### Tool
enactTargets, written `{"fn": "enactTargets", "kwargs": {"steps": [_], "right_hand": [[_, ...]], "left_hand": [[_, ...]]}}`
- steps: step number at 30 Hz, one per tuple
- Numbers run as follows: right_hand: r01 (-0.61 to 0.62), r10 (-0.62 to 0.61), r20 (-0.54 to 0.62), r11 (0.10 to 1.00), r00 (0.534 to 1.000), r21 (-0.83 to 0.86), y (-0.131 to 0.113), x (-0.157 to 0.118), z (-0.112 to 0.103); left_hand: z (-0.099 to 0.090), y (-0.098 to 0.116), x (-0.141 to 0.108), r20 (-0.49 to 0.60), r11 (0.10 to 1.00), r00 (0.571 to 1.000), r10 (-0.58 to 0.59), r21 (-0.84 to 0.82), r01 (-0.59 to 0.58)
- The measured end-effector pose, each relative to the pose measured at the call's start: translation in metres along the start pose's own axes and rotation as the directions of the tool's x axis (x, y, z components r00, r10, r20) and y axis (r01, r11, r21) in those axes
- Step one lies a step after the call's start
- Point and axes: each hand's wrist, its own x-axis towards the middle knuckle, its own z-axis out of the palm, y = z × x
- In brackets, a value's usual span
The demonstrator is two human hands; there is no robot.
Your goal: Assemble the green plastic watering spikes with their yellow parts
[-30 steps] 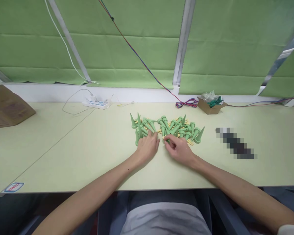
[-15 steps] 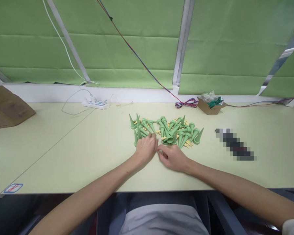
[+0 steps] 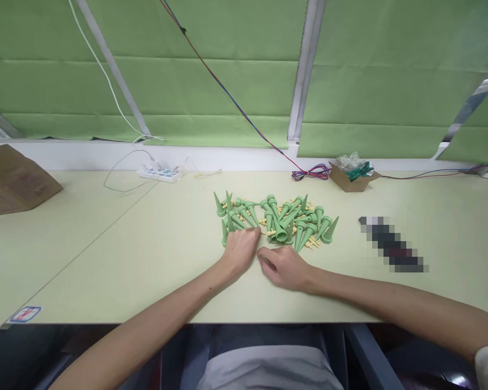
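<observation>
Because the green cones point(image 3: 307, 235) and yellow pieces point(image 3: 312, 245) are lying loosely on the table point(image 3: 146, 260) straight ahead, both hands are probably having an easy reach to them. The left hand point(image 3: 241, 248) is curling its fingers inward, and the right hand point(image 3: 287, 266) is holding thumb and fingers drawn together just to its right, perhaps to be gripping something small between the two; whether either is pinching a piece, I cannot tell. Some cones are lying just beyond the left hand, partly hidden behind it, while others are spreading on the far side of the right hand and further right, with yellow pieces showing among them.
</observation>
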Motion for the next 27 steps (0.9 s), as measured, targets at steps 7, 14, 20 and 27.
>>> {"fn": "enactTargets", "kwargs": {"steps": [7,14,20,27], "right_hand": [[0.128,-0.117,-0.170,0.990,0.979,0.056,0.004,0.000,0.003],[0.042,-0.022,-0.272,0.997,0.962,0.070,0.006,0.001,0.005],[-0.031,0.084,-0.289,0.982,0.954,0.184,0.004,0.002,0.003],[-0.035,0.119,-0.322,0.966,0.939,0.255,0.004,0.003,0.005]], "left_hand": [[0.000,-0.001,-0.005,-0.076,0.995,0.992,0.102,-0.011,-0.103],[0.004,-0.006,-0.007,-0.236,0.990,0.965,0.110,-0.059,-0.127],[0.010,-0.011,-0.005,-0.371,0.980,0.922,0.112,-0.112,-0.165],[0.016,-0.017,-0.001,-0.689,0.950,0.698,0.195,-0.045,-0.310]]}}
